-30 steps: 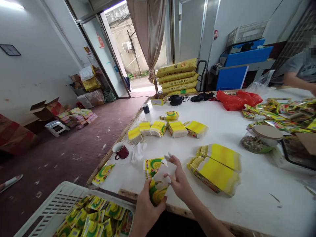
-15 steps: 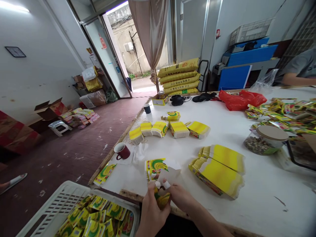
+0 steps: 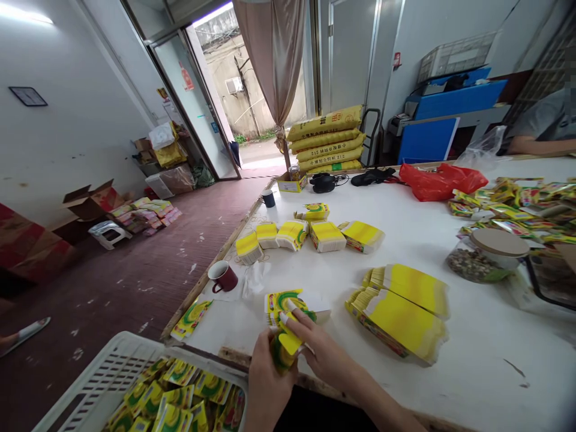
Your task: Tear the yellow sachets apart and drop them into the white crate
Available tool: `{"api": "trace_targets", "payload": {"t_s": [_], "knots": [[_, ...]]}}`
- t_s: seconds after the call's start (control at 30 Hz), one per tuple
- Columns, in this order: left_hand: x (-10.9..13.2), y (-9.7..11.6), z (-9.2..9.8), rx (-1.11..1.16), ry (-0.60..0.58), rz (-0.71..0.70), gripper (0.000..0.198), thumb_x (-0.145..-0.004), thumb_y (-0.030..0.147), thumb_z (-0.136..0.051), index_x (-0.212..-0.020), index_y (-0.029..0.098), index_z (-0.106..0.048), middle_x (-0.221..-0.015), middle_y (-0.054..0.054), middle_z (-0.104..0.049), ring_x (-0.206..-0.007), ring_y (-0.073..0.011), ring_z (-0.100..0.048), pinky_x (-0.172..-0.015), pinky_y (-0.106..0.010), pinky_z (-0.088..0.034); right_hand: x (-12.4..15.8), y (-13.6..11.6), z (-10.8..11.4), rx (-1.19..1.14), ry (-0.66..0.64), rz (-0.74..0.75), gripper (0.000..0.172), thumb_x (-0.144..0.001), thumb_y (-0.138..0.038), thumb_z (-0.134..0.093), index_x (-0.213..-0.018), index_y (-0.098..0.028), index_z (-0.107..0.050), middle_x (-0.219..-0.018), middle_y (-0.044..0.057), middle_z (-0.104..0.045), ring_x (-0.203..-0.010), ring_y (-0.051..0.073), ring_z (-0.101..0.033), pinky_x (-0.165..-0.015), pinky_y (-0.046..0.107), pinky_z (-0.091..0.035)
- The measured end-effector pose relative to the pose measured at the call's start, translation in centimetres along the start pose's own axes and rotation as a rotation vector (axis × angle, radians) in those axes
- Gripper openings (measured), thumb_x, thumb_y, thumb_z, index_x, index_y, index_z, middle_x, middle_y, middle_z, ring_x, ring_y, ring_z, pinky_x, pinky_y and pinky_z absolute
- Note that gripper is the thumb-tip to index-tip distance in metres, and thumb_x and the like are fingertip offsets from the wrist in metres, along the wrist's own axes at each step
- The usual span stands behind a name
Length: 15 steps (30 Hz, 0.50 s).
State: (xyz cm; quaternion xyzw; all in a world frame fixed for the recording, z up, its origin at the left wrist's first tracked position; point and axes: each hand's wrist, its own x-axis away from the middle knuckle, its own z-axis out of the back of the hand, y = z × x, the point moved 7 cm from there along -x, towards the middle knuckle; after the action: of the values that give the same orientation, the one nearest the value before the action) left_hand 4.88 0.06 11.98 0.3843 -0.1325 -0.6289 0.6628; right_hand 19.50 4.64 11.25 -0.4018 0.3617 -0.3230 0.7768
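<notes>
- The left hand [image 3: 266, 384] wraps around the lower half of a small yellow-and-green printed paper packet [image 3: 283, 349]. Its grip is pressed tight on the packet, which sits just above the near edge of the white counter [image 3: 472, 360].
- The right hand [image 3: 321, 351] comes in from the right. Its grip pinches the packet's yellow top flap between white-tipped fingertips [image 3: 291, 307].
- Just behind the held packet, a short stack of green-swirl packets [image 3: 279, 299] lies on the counter.
- To the right, near the hands, lie two fanned stacks of flat yellow bags [image 3: 400, 312].
- Further back there is a row of small yellow bundles [image 3: 310, 234].
- A dark red mug [image 3: 222, 277] stands at the counter's left edge, beside crumpled white paper.
- A white slatted plastic basket [image 3: 85, 384] sits below the near left corner, holding many similar packets.
- At the far right are a lidded glass jar [image 3: 490, 255] and a co-worker's forearm [image 3: 535, 144], well apart from the hands.
</notes>
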Motion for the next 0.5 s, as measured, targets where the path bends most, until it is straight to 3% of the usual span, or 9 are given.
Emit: {"api": "trace_targets", "payload": {"t_s": [0.07, 0.17, 0.37, 0.5], "knots": [[-0.5, 0.3, 1.0, 0.049, -0.064, 0.01, 0.045, -0.075, 0.037, -0.072, -0.114, 0.02, -0.057, -0.103, -0.011, -0.073, -0.093, -0.03, -0.072, -0.082, -0.045, -0.06, -0.1, -0.4, 0.2, 0.061, -0.135, 0.001, 0.058, -0.084, -0.002, -0.05, -0.136, -0.025, -0.061, -0.159, 0.013, -0.042, -0.148, 0.026, -0.042, -0.117, 0.043, -0.041], [-1.2, 0.8, 2.1, 0.068, -0.182, -0.011, 0.048, -0.07, 0.035, -0.078, -0.113, 0.022, -0.059, -0.101, -0.007, -0.074, -0.091, -0.0276, -0.073, -0.081, -0.04, -0.06, -0.3, -1.8, 0.6, 0.075, -0.25, 0.038, 0.042, -0.085, -0.001, -0.053, -0.115, -0.024, -0.069, -0.147, 0.011, -0.054, -0.145, 0.023, -0.046, -0.115, 0.039, -0.042], [-1.6, 1.7, 3.5, -0.044, -0.149, -0.098, 0.044, -0.073, 0.032, -0.073, -0.113, 0.022, -0.061, -0.103, -0.008, -0.074, -0.094, -0.0281, -0.073, -0.082, -0.041, -0.061, -1.0, -2.3, -0.5, 0.101, -0.179, -0.049, 0.051, -0.082, 0.0, -0.054, -0.128, -0.023, -0.059, -0.149, 0.015, -0.045, -0.138, 0.024, -0.049, -0.112, 0.04, -0.043], [-1.1, 0.4, 3.2, 0.009, -0.186, -0.068, 0.05, -0.068, 0.03, -0.077, -0.115, 0.022, -0.06, -0.101, -0.007, -0.076, -0.09, -0.0262, -0.074, -0.08, -0.037, -0.061, -1.3, -2.4, -0.2, 0.019, -0.221, 0.009, 0.033, -0.084, -0.001, -0.05, -0.103, -0.022, -0.067, -0.124, 0.008, -0.059, -0.117, 0.02, -0.06, -0.102, 0.036, -0.048]]}}
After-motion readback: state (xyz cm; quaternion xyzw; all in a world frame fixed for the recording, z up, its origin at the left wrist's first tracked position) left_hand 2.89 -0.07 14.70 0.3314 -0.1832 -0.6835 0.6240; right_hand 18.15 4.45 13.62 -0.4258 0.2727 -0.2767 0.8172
